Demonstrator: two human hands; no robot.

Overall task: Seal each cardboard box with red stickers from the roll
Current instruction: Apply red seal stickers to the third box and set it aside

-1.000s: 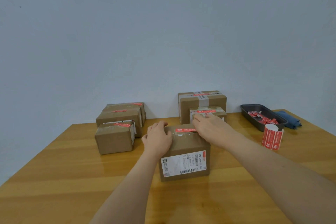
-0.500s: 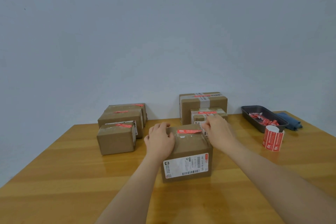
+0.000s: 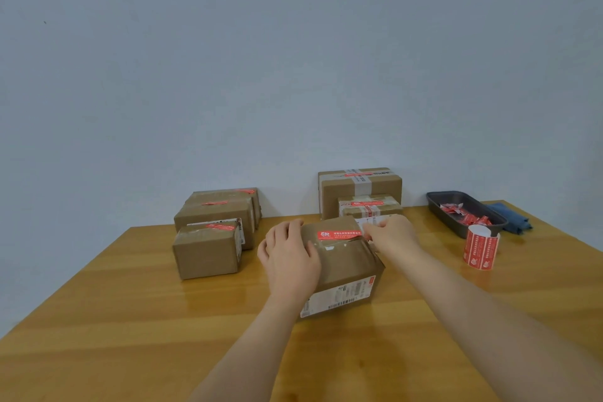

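A cardboard box (image 3: 342, 266) sits near the middle of the wooden desk (image 3: 130, 303), turned at a slight angle, with a white shipping label facing the person. A red sticker (image 3: 339, 234) lies across the seam on its top.

The left hand (image 3: 290, 258) rests on the box's left top edge with its fingers curled over that edge, holding the box in place. The right hand (image 3: 393, 235) is at the box's far right corner — its fingertips are pressed at the right end of the sticker, but whether they pinch anything there is too small to tell.

The sticker roll (image 3: 481, 248) stands upright on the desk to the right, well apart from the box, just in front of a dark tray (image 3: 437, 206) that holds crumpled red and white scraps. A folded blue cloth (image 3: 512, 220) lies beside the tray's far side.

Behind the box, against the wall, are two more boxes (image 3: 362, 188) — a larger one with grey tape and a smaller one in front of it, each with red on top. To the left stands a group of three boxes (image 3: 208, 248), each bearing a red sticker on its top.
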